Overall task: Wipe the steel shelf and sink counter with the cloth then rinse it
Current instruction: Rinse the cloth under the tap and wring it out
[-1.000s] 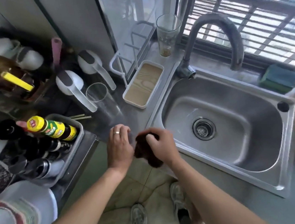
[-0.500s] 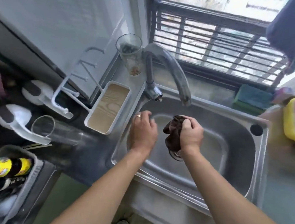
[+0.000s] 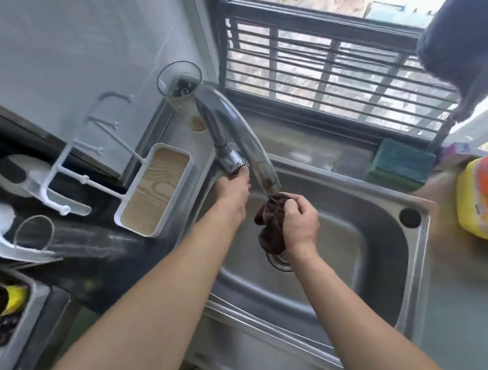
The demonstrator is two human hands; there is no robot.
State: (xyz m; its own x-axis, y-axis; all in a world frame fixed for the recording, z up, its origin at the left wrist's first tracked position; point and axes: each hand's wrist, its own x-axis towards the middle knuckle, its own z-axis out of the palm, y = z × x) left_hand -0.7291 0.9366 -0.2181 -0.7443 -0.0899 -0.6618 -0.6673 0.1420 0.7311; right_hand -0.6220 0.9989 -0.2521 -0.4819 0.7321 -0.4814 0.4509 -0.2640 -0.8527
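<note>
Hanging bunched in the right hand [image 3: 299, 224], which grips its upper folds, the brown cloth [image 3: 269, 224] sits directly under the faucet spout [image 3: 270, 181], above the drain strainer [image 3: 279, 260] in the sink basin [image 3: 369, 261]. No water stream is visible. The left hand [image 3: 234, 189] reaches to the faucet base [image 3: 230, 162] at 11 o'clock from the cloth, fingers touching it; whether they grasp the control cannot be told. Risk: opening the valve abruptly may splash water off the bunched cloth onto the counter [image 3: 181, 137]. At 10 o'clock, the white tray [image 3: 123, 213] and, beyond it at 11 o'clock, the glass [image 3: 179, 82] could get wet. A loose grip may drop the cloth onto the strainer.
</note>
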